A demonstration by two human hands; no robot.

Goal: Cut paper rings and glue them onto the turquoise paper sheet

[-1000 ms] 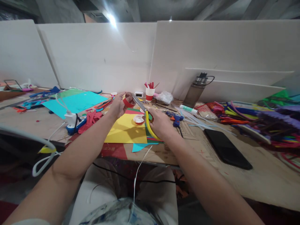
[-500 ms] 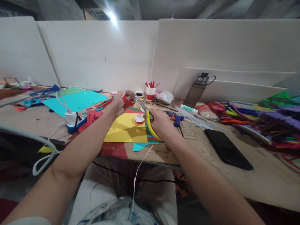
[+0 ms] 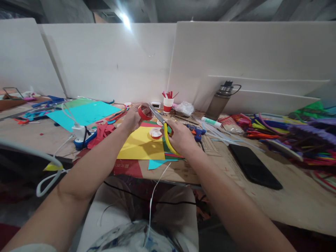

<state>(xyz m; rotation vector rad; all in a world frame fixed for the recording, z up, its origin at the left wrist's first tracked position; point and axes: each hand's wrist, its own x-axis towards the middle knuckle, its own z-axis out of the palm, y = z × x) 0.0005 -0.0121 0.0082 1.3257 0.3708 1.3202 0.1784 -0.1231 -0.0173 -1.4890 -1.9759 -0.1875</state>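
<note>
My left hand (image 3: 133, 118) grips a red ring of thin material (image 3: 144, 117), which looks like a band cut from a paper cup. In my right hand (image 3: 181, 135) is a pair of scissors (image 3: 168, 139) with yellow handles, their blades pointing up and left at the ring's right side. Whether the blades touch the ring I cannot tell. Below the hands, a short red-and-white cup piece (image 3: 155, 133) rests on a yellow sheet (image 3: 139, 145). A cyan paper scrap (image 3: 157, 164) lies at the table's front edge.
Behind stands a red-and-white cup (image 3: 168, 104) holding red sticks. To the right are a blue glue gun (image 3: 197, 133), a grey bottle (image 3: 219, 101), a black phone (image 3: 254, 166) and colourful pipe cleaners (image 3: 270, 126). On the left lie a cyan sheet (image 3: 84, 113) and a power strip (image 3: 81, 142).
The red ring has turned slightly in my left hand. The scissors' blade tips have shifted a little to the left; both hands keep their hold.
</note>
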